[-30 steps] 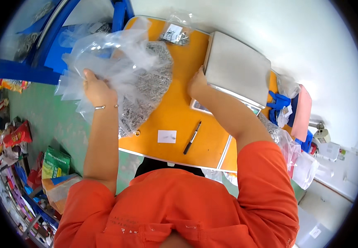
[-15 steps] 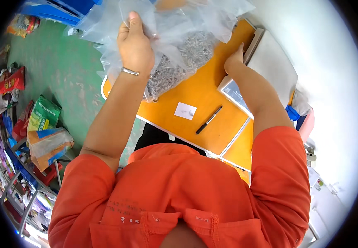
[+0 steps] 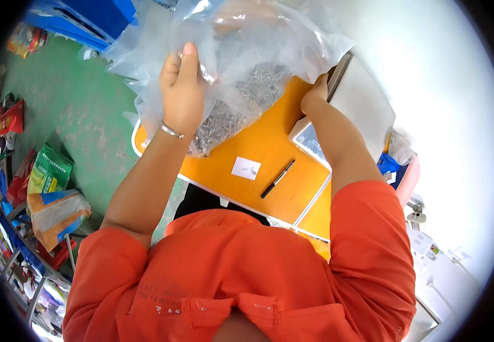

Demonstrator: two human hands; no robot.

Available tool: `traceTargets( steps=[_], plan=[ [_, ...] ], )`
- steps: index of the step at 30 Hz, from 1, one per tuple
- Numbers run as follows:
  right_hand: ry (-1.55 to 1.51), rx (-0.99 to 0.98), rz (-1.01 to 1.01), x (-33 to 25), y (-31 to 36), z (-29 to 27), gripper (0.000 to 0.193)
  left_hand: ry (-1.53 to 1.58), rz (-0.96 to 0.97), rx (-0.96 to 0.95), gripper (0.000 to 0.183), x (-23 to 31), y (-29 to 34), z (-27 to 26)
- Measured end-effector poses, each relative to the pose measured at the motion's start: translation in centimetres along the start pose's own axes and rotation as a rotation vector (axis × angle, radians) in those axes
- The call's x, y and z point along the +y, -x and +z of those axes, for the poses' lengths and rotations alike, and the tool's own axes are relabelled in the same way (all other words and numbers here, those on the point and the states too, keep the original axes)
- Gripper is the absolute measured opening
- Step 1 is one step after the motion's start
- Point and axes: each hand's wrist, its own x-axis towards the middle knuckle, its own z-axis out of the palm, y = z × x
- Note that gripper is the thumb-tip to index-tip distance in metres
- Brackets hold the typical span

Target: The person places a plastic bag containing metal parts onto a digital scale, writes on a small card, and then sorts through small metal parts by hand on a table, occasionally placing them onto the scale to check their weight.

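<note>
Both hands are clamped on a big clear plastic bag [image 3: 230,57] of small grey metal parts, left hand [image 3: 181,94] gripping its near edge, right hand [image 3: 314,96] its far side, above the orange table [image 3: 258,142]; it looks heavy, limp and slippery, best held by bunched film at both sides.
</note>
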Motion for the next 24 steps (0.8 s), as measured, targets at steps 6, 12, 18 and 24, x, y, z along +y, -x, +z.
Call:
traceTargets(
  steps=[6,12,18,24],
  plan=[
    [-0.023,-0.044,-0.108,0.0,-0.7,1.9,0.041,-0.035,0.018,-0.032,0.022,0.8,0.8,1.6],
    [0.073,-0.173,-0.173,-1.8,0.2,1.1,0.064,-0.054,-0.006,-0.029,0.021,1.0,0.8,1.8],
    [0.221,-0.287,-0.180,-3.8,-1.5,1.9,0.074,-0.020,0.013,-0.011,0.020,0.5,0.7,1.7],
    [0.192,-0.248,-0.235,-4.1,-2.6,2.9,0.068,-0.097,0.028,-0.098,0.023,-0.1,0.5,0.6]
  ],
)
